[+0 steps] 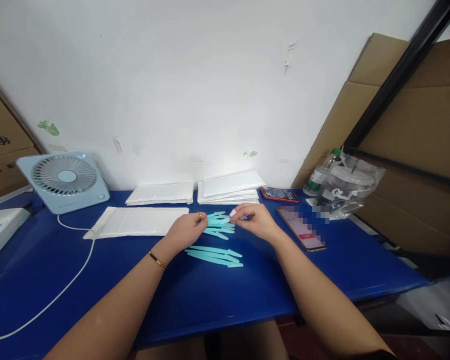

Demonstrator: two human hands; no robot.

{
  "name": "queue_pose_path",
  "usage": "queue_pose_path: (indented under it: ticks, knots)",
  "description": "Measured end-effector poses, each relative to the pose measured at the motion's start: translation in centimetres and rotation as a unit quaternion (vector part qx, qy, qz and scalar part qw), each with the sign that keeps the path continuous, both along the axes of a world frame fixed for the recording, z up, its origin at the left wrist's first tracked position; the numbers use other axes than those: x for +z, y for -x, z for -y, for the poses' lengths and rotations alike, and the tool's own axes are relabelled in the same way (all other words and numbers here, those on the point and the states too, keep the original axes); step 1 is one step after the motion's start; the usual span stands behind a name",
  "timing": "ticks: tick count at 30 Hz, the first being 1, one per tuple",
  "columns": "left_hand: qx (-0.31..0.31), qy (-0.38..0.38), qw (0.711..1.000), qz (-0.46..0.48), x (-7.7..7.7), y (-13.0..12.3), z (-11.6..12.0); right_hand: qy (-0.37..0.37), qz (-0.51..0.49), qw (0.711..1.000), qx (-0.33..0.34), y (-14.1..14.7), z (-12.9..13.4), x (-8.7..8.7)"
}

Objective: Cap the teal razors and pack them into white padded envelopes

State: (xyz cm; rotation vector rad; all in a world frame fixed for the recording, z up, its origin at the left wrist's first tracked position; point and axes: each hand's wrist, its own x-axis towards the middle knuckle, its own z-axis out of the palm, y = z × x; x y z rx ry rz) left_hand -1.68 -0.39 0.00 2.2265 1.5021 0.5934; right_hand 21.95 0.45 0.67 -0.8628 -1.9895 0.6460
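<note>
My left hand (187,230) is closed around the left ends of several slim turquoise eyebrow razors (219,231), which fan out to the right above the blue table. At their other ends, my right hand (257,221) has thumb and fingers pinched together at the tip of one razor. Its curled fingers partly hide the grip. Just below, nearer the table's front edge, a few more turquoise razors (213,255) lie loosely side by side, pointing right. A flat white plastic-wrapped pack (135,222) rests beside my left hand.
Stacked white packs (230,185) and another white stack (161,193) lie along the wall. A blue fan (65,177) stands left, its white cable (73,277) crossing the table. To the right are a phone (298,227), a red-edged phone (280,194), a bottle (317,177) and a bagged cup (347,185).
</note>
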Motion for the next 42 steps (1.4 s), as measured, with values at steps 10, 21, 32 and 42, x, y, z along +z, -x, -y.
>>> queue_pose_path:
  ticks: [10,21,32,42]
  knots:
    - [-0.016,-0.075,0.994,-0.079,-0.3,0.0,-0.2,-0.015,0.19,0.97,-0.148,-2.6,-3.2,-2.6]
    - [-0.17,0.01,0.981,-0.097,0.5,-0.6,1.7,0.046,0.219,0.962,-0.154,-2.2,-3.7,-3.7]
    - [-0.136,0.031,0.989,-0.041,0.0,-1.1,2.3,0.18,-0.088,0.972,-0.12,-2.5,-2.6,-1.3]
    - [-0.004,0.086,0.986,0.146,-0.6,0.7,-0.3,0.194,-0.224,0.953,-0.062,-1.0,-1.0,-0.1]
